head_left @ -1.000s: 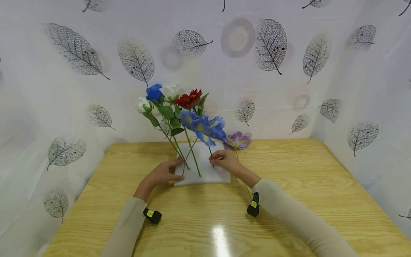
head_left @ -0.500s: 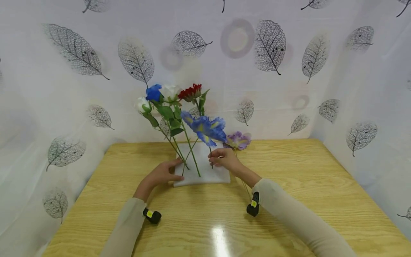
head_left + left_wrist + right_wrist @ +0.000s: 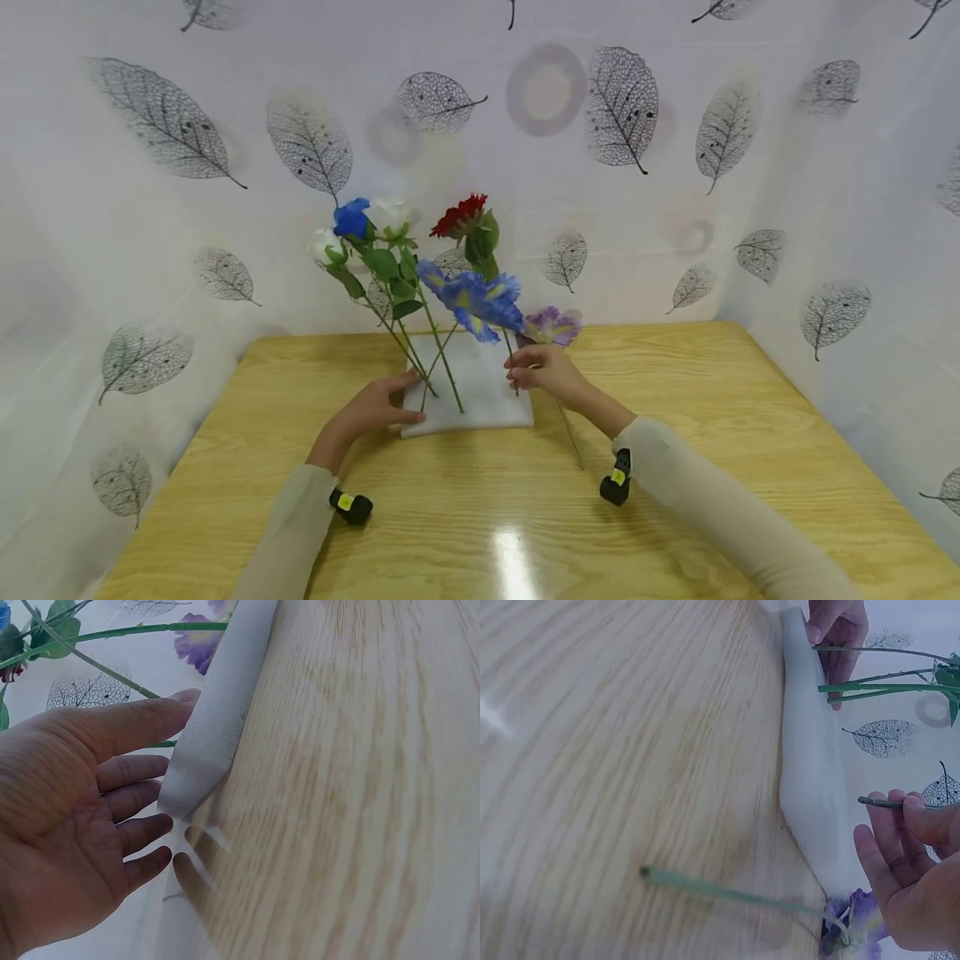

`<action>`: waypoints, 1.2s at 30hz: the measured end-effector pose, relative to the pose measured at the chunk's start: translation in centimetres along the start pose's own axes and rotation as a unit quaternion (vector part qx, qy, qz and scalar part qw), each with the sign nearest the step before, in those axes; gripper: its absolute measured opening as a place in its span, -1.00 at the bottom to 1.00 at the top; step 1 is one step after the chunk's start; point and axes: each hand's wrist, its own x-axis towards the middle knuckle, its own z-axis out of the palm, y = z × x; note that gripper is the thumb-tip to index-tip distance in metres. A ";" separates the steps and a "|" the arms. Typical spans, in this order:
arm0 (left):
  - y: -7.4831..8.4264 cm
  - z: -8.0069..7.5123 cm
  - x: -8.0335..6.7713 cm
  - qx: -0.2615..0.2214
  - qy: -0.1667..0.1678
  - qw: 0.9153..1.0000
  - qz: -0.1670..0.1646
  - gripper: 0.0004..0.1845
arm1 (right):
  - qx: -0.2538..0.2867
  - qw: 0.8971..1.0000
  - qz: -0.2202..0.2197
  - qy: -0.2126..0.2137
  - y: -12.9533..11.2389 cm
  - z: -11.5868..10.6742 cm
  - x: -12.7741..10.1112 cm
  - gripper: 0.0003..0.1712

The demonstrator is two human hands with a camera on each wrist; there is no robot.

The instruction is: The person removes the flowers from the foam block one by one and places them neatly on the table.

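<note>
A white foam block [image 3: 487, 392] lies on the wooden table with several artificial flower stems standing in it. My left hand [image 3: 378, 412] rests at the block's left side, thumb near the front corner, fingers fairly straight in the left wrist view. Between thumb and fingers my right hand [image 3: 551, 375] pinches the dark stem of a red flower [image 3: 459, 217]. That stem's lower end [image 3: 874, 801] shows free of the foam in the right wrist view. A blue and yellow iris [image 3: 480, 302] leans in front of the red flower's stem. White roses [image 3: 327, 246] and a blue rose [image 3: 352, 218] lean left.
A purple flower [image 3: 551, 325] lies on the table right of the block, its thin stem [image 3: 720, 891] pointing toward the front. A white curtain [image 3: 540, 167] with printed leaves hangs behind the table and at both sides.
My right hand has moved right with the red flower, whose head has risen, shifted right and come away from the white rose. My left hand stays at the block's side.
</note>
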 end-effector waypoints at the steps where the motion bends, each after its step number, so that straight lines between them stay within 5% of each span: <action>1: 0.0 0.0 0.0 0.000 0.000 1.000 0.000 -0.06 | 0.000 1.000 0.001 -0.001 0.1 -0.2 -0.2 -0.69; 36: -0.1 0.1 -0.1 0.004 0.001 1.000 0.006 -0.08 | -0.020 0.995 0.093 -0.002 2.6 -10.1 -12.1 -0.60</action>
